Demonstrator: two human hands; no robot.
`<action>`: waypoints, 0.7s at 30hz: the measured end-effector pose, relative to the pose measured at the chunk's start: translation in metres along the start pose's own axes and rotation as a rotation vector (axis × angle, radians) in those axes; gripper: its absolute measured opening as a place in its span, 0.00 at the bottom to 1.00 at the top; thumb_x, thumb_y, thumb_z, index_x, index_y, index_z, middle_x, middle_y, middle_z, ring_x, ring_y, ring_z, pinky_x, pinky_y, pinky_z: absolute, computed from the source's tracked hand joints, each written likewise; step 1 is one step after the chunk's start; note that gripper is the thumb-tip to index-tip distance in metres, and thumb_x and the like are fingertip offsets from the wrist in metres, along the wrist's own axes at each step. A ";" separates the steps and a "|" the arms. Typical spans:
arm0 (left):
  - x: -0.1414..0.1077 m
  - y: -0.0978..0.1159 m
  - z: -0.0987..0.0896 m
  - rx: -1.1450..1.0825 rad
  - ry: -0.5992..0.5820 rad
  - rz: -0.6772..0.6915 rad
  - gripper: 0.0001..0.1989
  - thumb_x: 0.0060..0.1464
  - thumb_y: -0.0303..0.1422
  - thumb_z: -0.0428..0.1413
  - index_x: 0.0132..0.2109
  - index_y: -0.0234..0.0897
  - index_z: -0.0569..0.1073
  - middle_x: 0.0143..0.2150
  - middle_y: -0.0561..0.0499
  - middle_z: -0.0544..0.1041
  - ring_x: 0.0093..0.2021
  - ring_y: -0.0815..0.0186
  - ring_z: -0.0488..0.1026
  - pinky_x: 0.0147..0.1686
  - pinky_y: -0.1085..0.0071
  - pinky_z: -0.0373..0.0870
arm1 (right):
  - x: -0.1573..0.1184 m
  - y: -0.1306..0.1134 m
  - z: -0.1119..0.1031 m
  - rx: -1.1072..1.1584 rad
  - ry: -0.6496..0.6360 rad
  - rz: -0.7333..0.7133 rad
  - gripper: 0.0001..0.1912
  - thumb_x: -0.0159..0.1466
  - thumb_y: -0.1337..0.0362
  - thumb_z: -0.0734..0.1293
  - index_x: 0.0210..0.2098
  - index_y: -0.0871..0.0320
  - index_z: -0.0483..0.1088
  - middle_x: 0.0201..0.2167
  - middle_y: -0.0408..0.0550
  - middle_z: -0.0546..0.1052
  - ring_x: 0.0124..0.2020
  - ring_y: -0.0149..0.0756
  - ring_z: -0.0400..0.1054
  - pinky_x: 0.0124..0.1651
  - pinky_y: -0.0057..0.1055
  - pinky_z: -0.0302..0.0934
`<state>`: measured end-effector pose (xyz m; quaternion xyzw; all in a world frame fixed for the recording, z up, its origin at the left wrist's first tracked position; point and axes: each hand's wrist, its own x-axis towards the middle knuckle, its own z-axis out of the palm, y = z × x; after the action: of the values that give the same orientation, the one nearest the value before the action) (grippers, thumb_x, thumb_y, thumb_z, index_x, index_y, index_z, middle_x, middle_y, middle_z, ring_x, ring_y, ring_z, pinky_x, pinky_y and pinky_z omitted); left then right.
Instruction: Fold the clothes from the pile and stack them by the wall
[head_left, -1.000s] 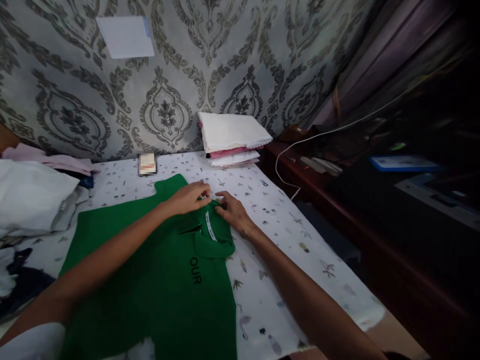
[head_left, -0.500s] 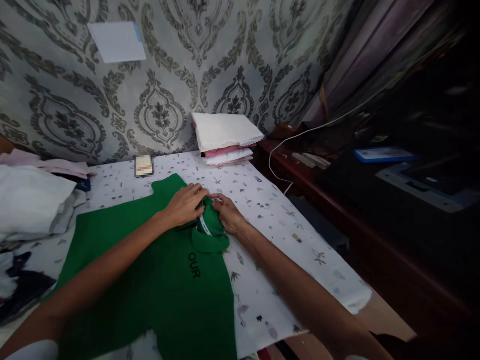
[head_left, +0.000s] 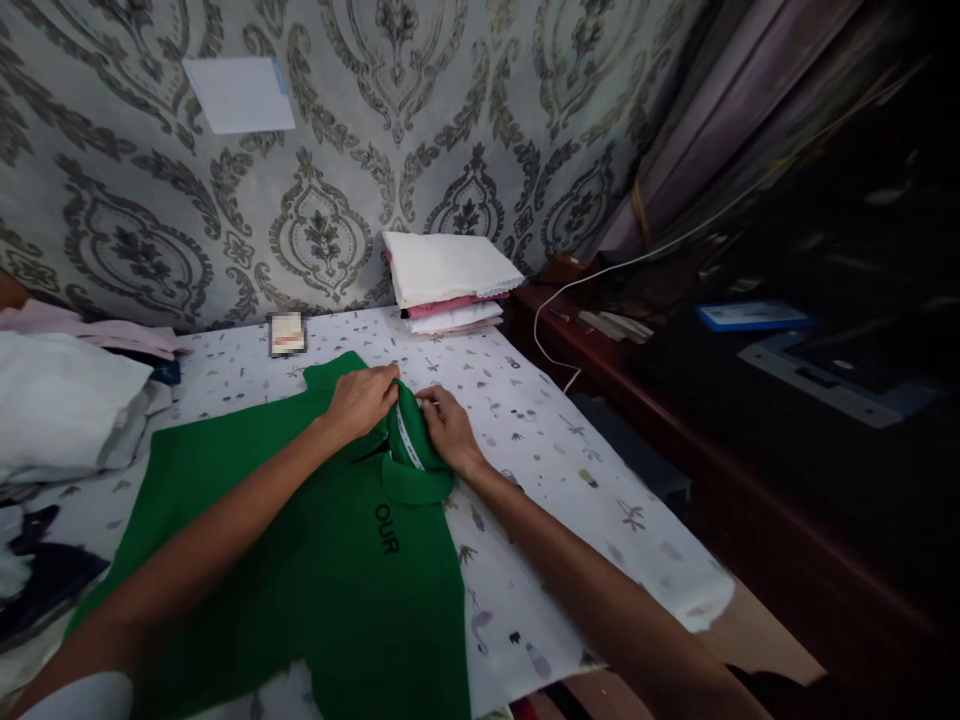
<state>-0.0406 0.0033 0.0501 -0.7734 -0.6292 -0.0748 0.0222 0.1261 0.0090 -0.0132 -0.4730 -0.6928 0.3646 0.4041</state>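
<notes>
A green shirt with dark lettering lies spread on the patterned white sheet. Its collar, with a white strip inside, is at the shirt's right edge. My left hand grips the collar's far left part, its fingers closed on the cloth. On the collar's right side, my right hand pinches the fabric between thumb and fingers. The two hands are a short gap apart, with the collar opening between them.
Folded cloths are stacked by the wall. White clothing is heaped at the left. A small blurred box stands behind the shirt. A white cable runs over the dark red furniture at the right.
My left hand has shifted slightly left, away from my right hand. The collar is now more drawn out, and more of its white strip shows.
</notes>
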 end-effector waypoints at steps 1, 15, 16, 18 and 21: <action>0.001 0.000 0.001 0.001 0.001 0.001 0.09 0.64 0.32 0.49 0.47 0.39 0.72 0.46 0.47 0.80 0.45 0.57 0.76 0.36 0.67 0.67 | -0.003 -0.005 -0.003 -0.119 0.029 -0.053 0.11 0.67 0.61 0.57 0.37 0.55 0.69 0.38 0.48 0.74 0.40 0.38 0.68 0.45 0.36 0.61; 0.027 0.017 0.002 -0.018 0.064 -0.084 0.11 0.65 0.32 0.46 0.51 0.37 0.70 0.44 0.43 0.80 0.43 0.57 0.77 0.39 0.65 0.68 | -0.015 -0.008 -0.041 -0.190 -0.135 0.023 0.12 0.62 0.60 0.61 0.23 0.55 0.60 0.17 0.37 0.64 0.22 0.29 0.57 0.28 0.27 0.48; 0.031 0.020 0.005 -0.020 0.068 -0.092 0.12 0.65 0.32 0.46 0.52 0.37 0.69 0.44 0.43 0.80 0.43 0.57 0.77 0.39 0.65 0.68 | -0.012 -0.005 -0.045 -0.178 -0.139 0.048 0.12 0.62 0.59 0.61 0.24 0.55 0.62 0.17 0.37 0.65 0.22 0.30 0.58 0.28 0.27 0.49; 0.040 0.027 0.015 -0.033 0.064 -0.102 0.13 0.66 0.32 0.45 0.53 0.36 0.68 0.44 0.42 0.80 0.43 0.56 0.77 0.40 0.64 0.68 | -0.007 0.002 -0.052 -0.187 -0.147 0.099 0.09 0.61 0.60 0.63 0.25 0.55 0.65 0.17 0.37 0.66 0.22 0.30 0.59 0.28 0.27 0.50; 0.050 0.034 0.033 -0.082 0.006 -0.108 0.12 0.66 0.32 0.46 0.52 0.36 0.69 0.44 0.41 0.79 0.44 0.56 0.77 0.40 0.64 0.68 | -0.003 0.014 -0.057 -0.234 -0.136 0.179 0.05 0.58 0.64 0.65 0.25 0.56 0.67 0.16 0.37 0.68 0.21 0.30 0.61 0.28 0.27 0.52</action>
<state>0.0053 0.0494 0.0266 -0.7382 -0.6664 -0.1040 -0.0118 0.1836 0.0174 -0.0026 -0.5507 -0.7115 0.3472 0.2646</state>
